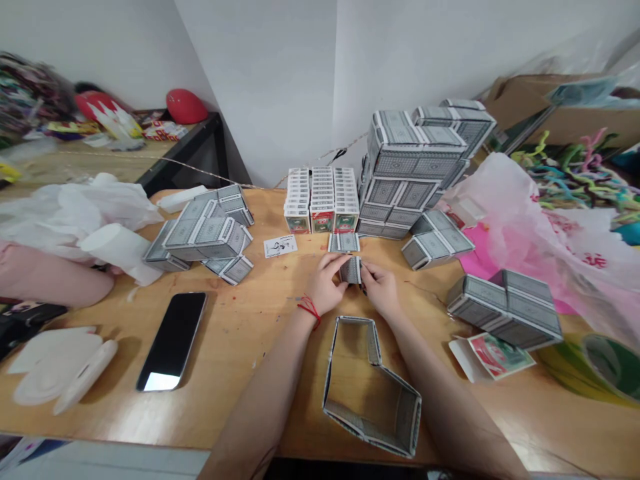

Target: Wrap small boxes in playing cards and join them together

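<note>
A small grey-patterned piece made of playing cards (351,271) lies between my hands on the wooden table. My left hand (324,285), with a red string at its wrist, has fingers and thumb closed on its left side. At the right edge, the fingers of my right hand (380,288) pinch the same piece. Just beyond it rest more grey-backed playing cards (343,242). Between my forearms stands a hollow, open-topped L-shaped frame of playing cards (326,387). A joker-like card (281,246) lies face up to the left.
Card boxes (323,200) stand in rows at the back, beside a tall stack of card-built blocks (405,173). More blocks (210,230) sit left. A phone (173,340) lies at left front. An opened card box (493,357) and yellow tape roll (575,363) are at right.
</note>
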Demonstrator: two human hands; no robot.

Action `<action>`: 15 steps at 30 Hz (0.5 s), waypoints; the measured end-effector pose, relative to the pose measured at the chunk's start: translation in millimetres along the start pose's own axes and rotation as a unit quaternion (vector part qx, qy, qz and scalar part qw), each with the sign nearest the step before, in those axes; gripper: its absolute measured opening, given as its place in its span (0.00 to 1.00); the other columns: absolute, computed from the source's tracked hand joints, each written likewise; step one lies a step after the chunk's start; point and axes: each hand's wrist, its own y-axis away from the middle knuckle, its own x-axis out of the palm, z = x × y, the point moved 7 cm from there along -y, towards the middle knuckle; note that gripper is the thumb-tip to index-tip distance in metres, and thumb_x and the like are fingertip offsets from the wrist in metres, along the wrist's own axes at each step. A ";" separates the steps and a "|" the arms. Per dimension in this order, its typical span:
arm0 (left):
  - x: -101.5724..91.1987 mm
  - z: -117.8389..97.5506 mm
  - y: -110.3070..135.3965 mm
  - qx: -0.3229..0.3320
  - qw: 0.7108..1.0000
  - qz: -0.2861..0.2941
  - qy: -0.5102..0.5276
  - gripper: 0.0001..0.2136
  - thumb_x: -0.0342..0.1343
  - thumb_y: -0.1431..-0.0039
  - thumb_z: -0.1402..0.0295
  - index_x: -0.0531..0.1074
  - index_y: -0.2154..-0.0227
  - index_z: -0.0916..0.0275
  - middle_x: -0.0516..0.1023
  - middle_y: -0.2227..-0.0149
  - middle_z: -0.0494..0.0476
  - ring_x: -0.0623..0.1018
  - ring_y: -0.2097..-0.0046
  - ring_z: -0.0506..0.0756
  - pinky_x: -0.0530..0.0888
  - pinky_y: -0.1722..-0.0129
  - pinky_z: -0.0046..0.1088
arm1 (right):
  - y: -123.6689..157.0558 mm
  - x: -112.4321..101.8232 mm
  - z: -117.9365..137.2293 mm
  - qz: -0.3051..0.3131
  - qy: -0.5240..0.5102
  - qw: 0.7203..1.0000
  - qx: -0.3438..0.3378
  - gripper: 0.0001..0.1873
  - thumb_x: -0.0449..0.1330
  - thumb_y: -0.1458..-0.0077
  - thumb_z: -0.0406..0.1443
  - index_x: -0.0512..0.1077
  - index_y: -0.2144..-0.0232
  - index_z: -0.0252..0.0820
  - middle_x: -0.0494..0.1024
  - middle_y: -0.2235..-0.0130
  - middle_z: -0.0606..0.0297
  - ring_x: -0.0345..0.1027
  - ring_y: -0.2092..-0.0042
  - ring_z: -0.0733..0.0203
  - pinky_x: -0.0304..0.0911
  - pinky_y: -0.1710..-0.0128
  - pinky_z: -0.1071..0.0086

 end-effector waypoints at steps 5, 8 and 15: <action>-2.1 2.8 -0.2 -0.023 0.999 -0.023 -0.014 0.26 0.53 0.58 0.80 0.61 0.52 0.60 0.64 0.54 0.58 0.65 0.50 0.55 0.65 0.48 0.37 | 1.8 2.3 1.2 0.002 -0.045 0.999 0.016 0.20 0.52 0.49 0.45 0.71 0.63 0.36 0.67 0.81 0.69 0.58 0.80 0.67 0.56 0.80 0.73; -2.4 7.0 -0.2 -0.037 0.999 -0.036 -0.017 0.26 0.53 0.57 0.80 0.61 0.51 0.60 0.63 0.52 0.59 0.65 0.49 0.56 0.66 0.48 0.38 | 3.1 8.7 1.3 0.023 -0.024 0.999 -0.002 0.21 0.55 0.52 0.43 0.69 0.58 0.37 0.72 0.74 0.65 0.61 0.78 0.67 0.59 0.77 0.72; -1.6 13.1 0.2 -0.052 0.997 -0.048 -0.020 0.26 0.54 0.56 0.77 0.61 0.51 0.59 0.62 0.52 0.59 0.64 0.49 0.56 0.67 0.50 0.36 | 5.4 14.1 -2.8 0.045 0.046 0.998 -0.014 0.16 0.52 0.50 0.44 0.69 0.68 0.38 0.67 0.81 0.68 0.61 0.78 0.65 0.57 0.78 0.72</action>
